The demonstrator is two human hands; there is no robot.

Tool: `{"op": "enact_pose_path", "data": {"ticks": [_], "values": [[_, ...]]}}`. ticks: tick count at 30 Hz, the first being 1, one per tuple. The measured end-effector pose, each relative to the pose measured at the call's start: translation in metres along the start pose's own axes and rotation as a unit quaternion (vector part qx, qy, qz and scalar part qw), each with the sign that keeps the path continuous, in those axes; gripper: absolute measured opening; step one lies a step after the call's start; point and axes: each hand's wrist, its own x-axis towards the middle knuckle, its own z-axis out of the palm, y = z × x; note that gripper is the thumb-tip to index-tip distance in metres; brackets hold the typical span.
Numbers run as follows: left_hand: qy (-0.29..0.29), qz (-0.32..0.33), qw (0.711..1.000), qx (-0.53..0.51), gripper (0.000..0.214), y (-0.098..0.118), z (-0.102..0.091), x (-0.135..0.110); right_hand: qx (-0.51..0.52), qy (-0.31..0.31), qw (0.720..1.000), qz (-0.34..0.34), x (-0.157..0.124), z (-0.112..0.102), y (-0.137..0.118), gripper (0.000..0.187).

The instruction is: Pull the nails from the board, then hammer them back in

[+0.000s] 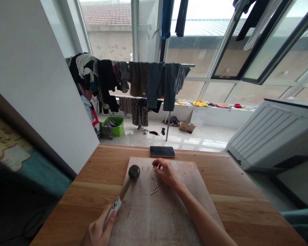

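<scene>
Fingers of the left hand (100, 225) wrap the mallet (125, 189); its dark head sits at 10 o'clock on the board (143, 218). Right hand (166, 172) at 12, fingertips curled by upright nails (148, 167); cannot tell if one is pinched. Loose nails (154, 188) inward at 11. Judged: mallet head-heavy, stiff, best held low; nails light, apt to roll, gripped mid-shank.

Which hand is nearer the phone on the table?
Right. The right hand is just on the near side of the phone; the left hand is well back, gripping the mallet.
</scene>
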Motion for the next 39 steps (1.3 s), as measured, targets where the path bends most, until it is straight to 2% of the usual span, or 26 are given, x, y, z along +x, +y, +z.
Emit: {"op": "enact_pose_path", "data": {"ticks": [7, 10, 12, 16, 19, 21, 26, 33, 36, 39], "values": [[0.032, 0.021, 0.999, -0.020, 0.044, -0.003, 0.002, -0.003, -0.023, -0.027, 0.999, 0.025, -0.005, -0.003, -0.004, 0.010], [0.052, 0.043, 0.996, -0.051, 0.040, 0.004, 0.002, -0.006, -0.018, -0.037, 0.998, 0.045, -0.006, -0.004, -0.005, 0.012], [0.046, 0.057, 0.995, -0.066, 0.044, 0.017, 0.000, -0.008, -0.007, -0.038, 0.998, 0.058, -0.006, -0.004, -0.005, 0.019], [-0.010, 0.075, 0.994, -0.080, 0.051, 0.054, -0.005, -0.002, 0.002, -0.031, 0.997, 0.065, -0.005, 0.000, -0.001, 0.029], [-0.029, 0.072, 0.994, -0.082, 0.052, 0.076, 0.002, 0.005, 0.007, -0.029, 0.997, 0.068, -0.004, 0.002, 0.001, 0.033], [-0.034, 0.067, 0.994, -0.081, 0.054, 0.082, 0.010, 0.009, 0.005, -0.030, 0.997, 0.071, -0.005, 0.002, 0.001, 0.038], [-0.043, 0.053, 0.995, -0.066, 0.055, 0.080, 0.028, 0.013, -0.055, -0.023, 0.997, 0.054, -0.007, -0.002, 0.000, 0.048], [-0.034, 0.057, 0.995, -0.070, 0.052, 0.079, 0.029, 0.012, -0.056, -0.033, 0.996, 0.058, -0.008, -0.004, -0.002, 0.057], [-0.029, 0.051, 0.997, -0.056, 0.052, 0.078, 0.028, 0.012, -0.053, -0.030, 0.997, 0.055, -0.009, -0.009, -0.004, 0.048], [-0.030, 0.055, 0.996, -0.064, 0.053, 0.074, 0.029, 0.012, -0.053, -0.055, 0.995, 0.060, -0.013, -0.018, -0.009, 0.032]]}}
